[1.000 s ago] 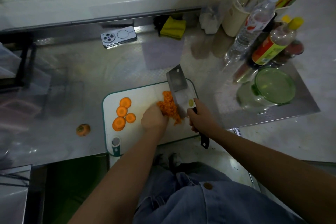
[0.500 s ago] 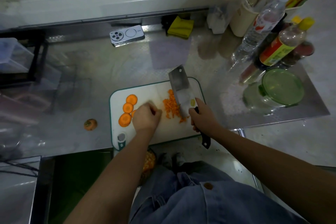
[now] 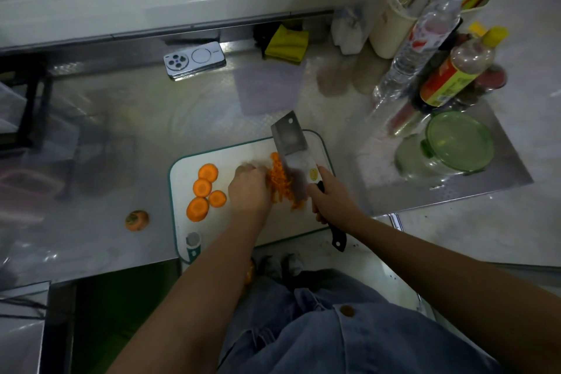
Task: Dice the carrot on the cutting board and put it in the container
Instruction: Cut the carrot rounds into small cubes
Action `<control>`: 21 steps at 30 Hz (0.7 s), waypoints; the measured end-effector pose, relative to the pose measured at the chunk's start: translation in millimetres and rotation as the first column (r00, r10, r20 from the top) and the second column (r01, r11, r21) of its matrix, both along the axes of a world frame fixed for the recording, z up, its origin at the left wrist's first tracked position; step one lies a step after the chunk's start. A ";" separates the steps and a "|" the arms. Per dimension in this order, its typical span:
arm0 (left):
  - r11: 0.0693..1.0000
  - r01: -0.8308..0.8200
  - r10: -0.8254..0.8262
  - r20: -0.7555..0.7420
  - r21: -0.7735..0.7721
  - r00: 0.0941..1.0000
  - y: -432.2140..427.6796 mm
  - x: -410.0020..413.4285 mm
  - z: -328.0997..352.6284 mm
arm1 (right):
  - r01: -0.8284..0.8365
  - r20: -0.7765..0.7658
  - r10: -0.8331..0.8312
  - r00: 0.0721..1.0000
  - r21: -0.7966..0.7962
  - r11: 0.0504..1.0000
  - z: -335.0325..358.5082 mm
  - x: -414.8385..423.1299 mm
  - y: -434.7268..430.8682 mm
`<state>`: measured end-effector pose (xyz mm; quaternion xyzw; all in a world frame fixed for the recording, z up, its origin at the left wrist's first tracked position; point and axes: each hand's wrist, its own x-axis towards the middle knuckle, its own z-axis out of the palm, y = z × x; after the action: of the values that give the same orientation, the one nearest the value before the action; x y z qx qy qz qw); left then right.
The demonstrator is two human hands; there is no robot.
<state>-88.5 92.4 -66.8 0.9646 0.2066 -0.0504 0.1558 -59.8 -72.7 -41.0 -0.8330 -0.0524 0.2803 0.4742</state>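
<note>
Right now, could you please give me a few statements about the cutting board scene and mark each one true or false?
1. The right hand grips the cleaver. True.
2. Four carrot rounds lie on the cutting board, left of the left hand. True.
3. The green-lidded container sits on the board. False: it stands on the counter, right of the board.
4. The phone lies on the board. False: it lies on the counter behind it.
5. The left hand's curled fingers meet the chopped carrot beside the blade. True.

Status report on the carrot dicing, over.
Right hand grips cleaver, left hand holds chopped carrot at blade. Four slices uncut on cutting board. Green-lidded container closed, off right.
</note>
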 end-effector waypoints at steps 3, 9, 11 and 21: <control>0.998 0.066 -0.066 -0.002 0.025 0.998 -0.7 2.1 1.3 | -0.006 0.011 0.006 1.000 0.005 1.000 2.7 0.6 1.7; 0.994 0.096 -0.096 -0.013 0.043 0.995 1.9 6.4 -1.2 | -0.023 0.043 0.021 0.999 0.034 0.999 5.8 2.5 0.5; 0.998 0.046 -0.045 0.029 -0.035 0.999 4.1 6.8 -1.8 | -0.022 0.061 0.020 0.998 0.037 0.999 10.8 2.1 1.9; 0.986 -0.161 0.161 0.006 -0.053 0.987 32.1 -19.2 -5.1 | -0.103 0.031 0.103 0.994 0.009 0.995 3.0 -11.7 13.2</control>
<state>-107.7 124.5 -71.9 0.9406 0.2817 -0.0380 0.1859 -71.5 -59.5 -37.9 -0.8309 -0.1039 0.2913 0.4626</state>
